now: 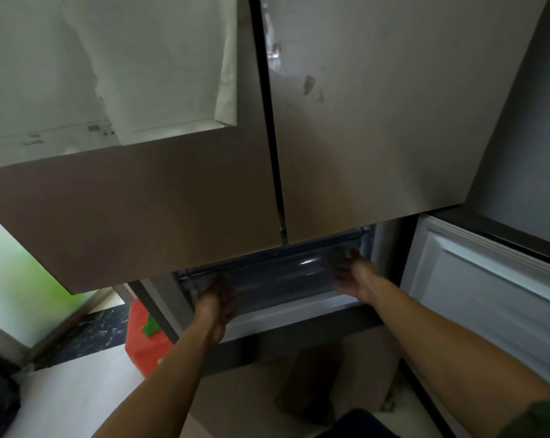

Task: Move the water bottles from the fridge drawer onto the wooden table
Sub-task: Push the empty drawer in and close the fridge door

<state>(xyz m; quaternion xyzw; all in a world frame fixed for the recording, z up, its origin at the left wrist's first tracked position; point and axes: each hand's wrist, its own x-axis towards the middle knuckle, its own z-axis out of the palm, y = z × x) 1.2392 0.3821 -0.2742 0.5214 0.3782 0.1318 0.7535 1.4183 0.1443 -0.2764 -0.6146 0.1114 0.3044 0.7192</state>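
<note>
One clear, glossy fridge drawer (273, 276)

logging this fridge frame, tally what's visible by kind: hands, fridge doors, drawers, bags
hands: 2 (left hand, right hand)
shut upper doors: 2 (left door, right door)
open lower door: 1
clear drawer: 1
orange bag: 1
total: 7
</note>
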